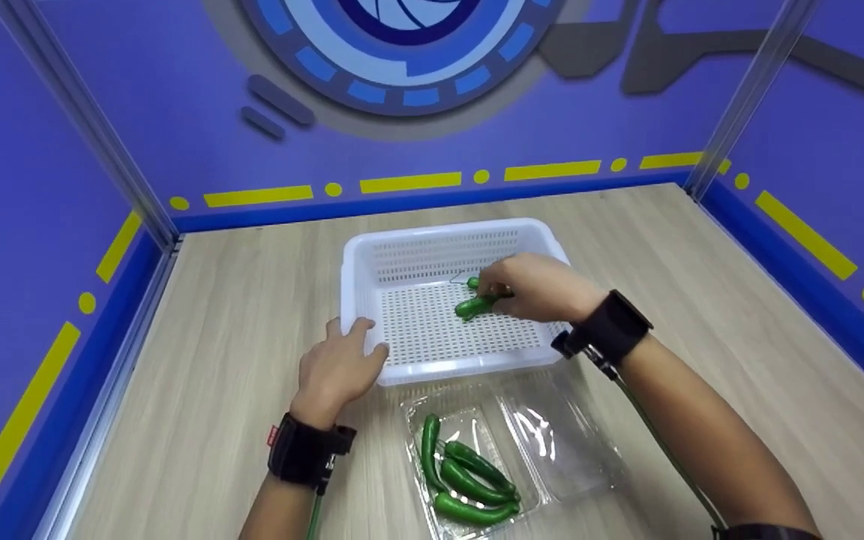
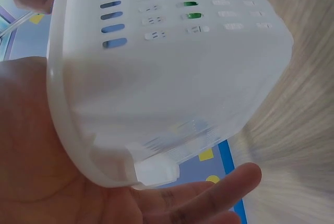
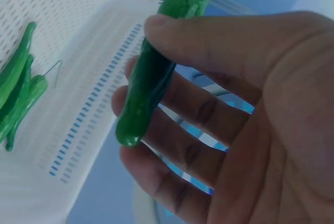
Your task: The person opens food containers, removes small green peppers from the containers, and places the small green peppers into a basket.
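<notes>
Holding 1 pepper (image 3: pixel 148 80), right grip (image 1: pixel 522 286); left grip (image 1: pixel 340 361) spread on basket (image 1: pixel 462 367), perhaps 3 peppers (image 3: pixel 18 88) inside; 4 peppers (image 1: pixel 472 484) in tray (image 1: pixel 473 421).

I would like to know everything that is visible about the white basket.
The basket is white, rectangular and round-cornered, seemingly plastic, with a smooth rim, slotted walls and a floor full of small slots. It stands upright on the wood-look table. Green peppers lie inside it, and the left hand holds its rim at the near left corner.
</notes>
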A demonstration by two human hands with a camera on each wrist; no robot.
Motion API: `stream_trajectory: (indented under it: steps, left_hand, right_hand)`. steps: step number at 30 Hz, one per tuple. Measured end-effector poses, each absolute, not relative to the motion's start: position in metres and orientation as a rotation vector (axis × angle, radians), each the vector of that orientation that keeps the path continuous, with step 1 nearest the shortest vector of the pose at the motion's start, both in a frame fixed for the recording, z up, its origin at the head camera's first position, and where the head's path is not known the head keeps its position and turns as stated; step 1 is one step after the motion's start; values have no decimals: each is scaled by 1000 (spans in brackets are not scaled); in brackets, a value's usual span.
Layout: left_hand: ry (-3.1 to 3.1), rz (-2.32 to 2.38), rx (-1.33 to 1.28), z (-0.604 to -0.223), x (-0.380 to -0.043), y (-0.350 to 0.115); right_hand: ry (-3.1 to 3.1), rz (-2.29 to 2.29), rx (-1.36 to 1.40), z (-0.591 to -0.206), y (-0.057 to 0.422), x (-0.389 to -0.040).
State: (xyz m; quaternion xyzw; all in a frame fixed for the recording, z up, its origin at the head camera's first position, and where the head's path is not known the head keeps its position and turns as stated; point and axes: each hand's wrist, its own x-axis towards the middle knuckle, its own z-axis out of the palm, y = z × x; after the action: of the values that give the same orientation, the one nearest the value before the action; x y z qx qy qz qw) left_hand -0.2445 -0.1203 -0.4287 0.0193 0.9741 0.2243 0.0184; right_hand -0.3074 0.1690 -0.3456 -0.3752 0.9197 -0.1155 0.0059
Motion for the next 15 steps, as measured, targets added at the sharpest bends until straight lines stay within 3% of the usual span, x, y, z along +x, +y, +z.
stream_trajectory:
  steps: [15]
  left_hand:
    - [3004, 697, 56, -430, -246, -120]
  right_hand:
    - [2901, -20, -891, -371, 176, -355]
